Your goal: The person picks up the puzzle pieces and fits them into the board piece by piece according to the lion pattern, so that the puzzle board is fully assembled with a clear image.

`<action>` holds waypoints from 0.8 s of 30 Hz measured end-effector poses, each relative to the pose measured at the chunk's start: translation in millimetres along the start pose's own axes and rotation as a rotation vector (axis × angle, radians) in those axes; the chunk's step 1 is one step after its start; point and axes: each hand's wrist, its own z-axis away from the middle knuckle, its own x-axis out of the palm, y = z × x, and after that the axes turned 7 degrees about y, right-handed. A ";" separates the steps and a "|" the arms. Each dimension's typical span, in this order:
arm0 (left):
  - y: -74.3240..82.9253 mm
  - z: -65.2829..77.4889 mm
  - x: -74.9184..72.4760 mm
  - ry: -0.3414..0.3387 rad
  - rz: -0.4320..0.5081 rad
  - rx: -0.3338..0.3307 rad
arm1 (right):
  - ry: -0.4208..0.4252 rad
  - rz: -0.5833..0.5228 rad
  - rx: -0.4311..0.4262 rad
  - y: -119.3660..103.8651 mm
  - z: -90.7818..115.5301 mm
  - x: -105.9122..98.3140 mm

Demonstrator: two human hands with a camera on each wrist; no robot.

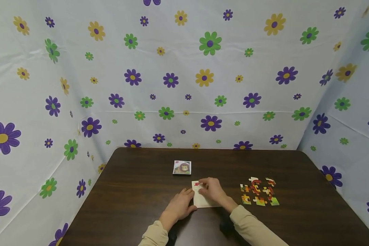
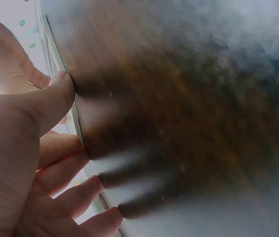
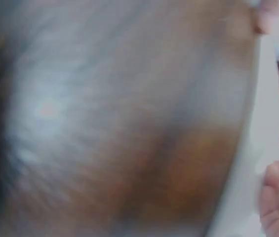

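Observation:
A cream board lies flat on the dark table in front of me. My left hand rests at its left side, thumb near the lower corner and fingers along the edge; in the left wrist view the thumb and fingertips touch that edge. My right hand reaches over the board and pinches a small jigsaw piece with red on it at the upper left corner. The fingers partly cover this piece. In the right wrist view, curled fingers show beside the pale board, and the piece is not visible there.
Several loose jigsaw pieces lie face up in a group to the right of the board. A square picture card with a lion lies behind the board, slightly left. Flowered cloth hangs behind the table and on both sides.

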 end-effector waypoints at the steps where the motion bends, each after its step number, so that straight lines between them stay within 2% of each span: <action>1: 0.3 0.0 -0.4 -0.008 0.004 -0.007 | -0.023 -0.013 0.017 -1.7 0.1 -4.0; 5: 1.1 0.4 -0.9 -0.020 0.017 -0.020 | -0.074 -0.048 0.014 -3.1 0.2 -25.6; 10: -0.3 0.6 0.2 -0.002 0.009 -0.022 | -0.058 -0.053 0.035 8.5 -0.9 -56.9; 13: -2.2 0.6 2.2 0.013 0.005 -0.012 | -0.059 -0.021 0.036 21.8 0.3 -74.4; 17: -2.7 0.3 4.4 0.001 0.010 -0.022 | -0.051 0.050 0.003 44.5 5.5 -93.6; 24: -0.6 1.0 2.9 -0.023 0.018 -0.046 | -0.061 0.164 0.031 83.1 17.0 -121.0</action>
